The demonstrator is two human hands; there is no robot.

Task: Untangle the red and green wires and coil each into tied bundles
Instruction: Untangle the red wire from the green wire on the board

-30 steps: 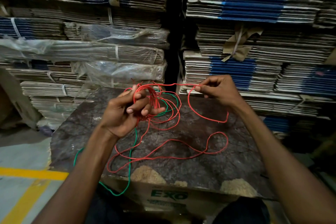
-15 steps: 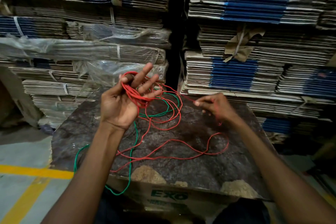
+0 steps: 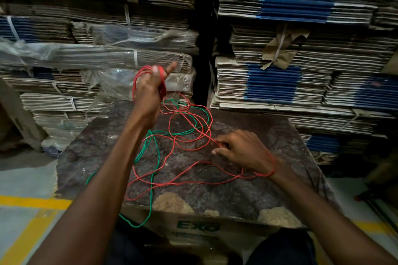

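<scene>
We face tall stacks of flattened cardboard (image 3: 290, 38), and in front of them sits the dark mottled board (image 3: 247, 196) we use as a worktop. Across it sprawls the red wire (image 3: 193, 182) in loose loops, crossed in several places by the green wire (image 3: 158, 157), whose tail drops over the near edge.

We judge the job to be in its early part. Several turns of red are wound around our raised left hand (image 3: 148, 88), which is closed on that small coil with the thumb sticking up. Most of the red is loose on the board, the green is neither coiled nor freed, and nothing is tied.

Our right hand (image 3: 243, 153) rests low on the board, fingertips pinching a red strand, with another red loop lying around the wrist.

We cannot count the turns on the left hand, and where red and green overlap near the far edge we cannot tell which runs on top.
</scene>
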